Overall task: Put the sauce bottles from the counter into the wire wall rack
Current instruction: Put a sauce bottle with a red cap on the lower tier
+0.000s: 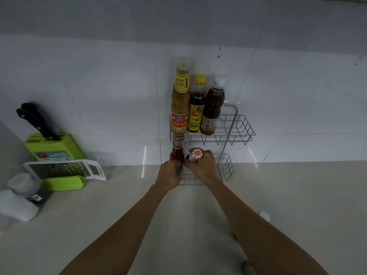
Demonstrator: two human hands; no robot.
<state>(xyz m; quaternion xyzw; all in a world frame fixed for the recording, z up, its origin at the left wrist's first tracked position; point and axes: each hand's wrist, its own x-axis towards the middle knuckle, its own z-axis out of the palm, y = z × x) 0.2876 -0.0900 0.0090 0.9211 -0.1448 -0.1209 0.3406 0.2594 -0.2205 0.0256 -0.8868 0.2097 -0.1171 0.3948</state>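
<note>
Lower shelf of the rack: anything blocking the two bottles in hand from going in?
Nothing visible. The left hand holds a red sauce bottle, the right hand a dark bottle, both already at the lower shelf.

Two bare forearms reach in from the bottom edge, one at each side. No sleeves show; both arms are uncovered from the frame's edge up to the wrists. The left hand (168,176) and the right hand (204,165) are bare too, with no gloves, and no rings, watch or bracelets can be made out.
</note>
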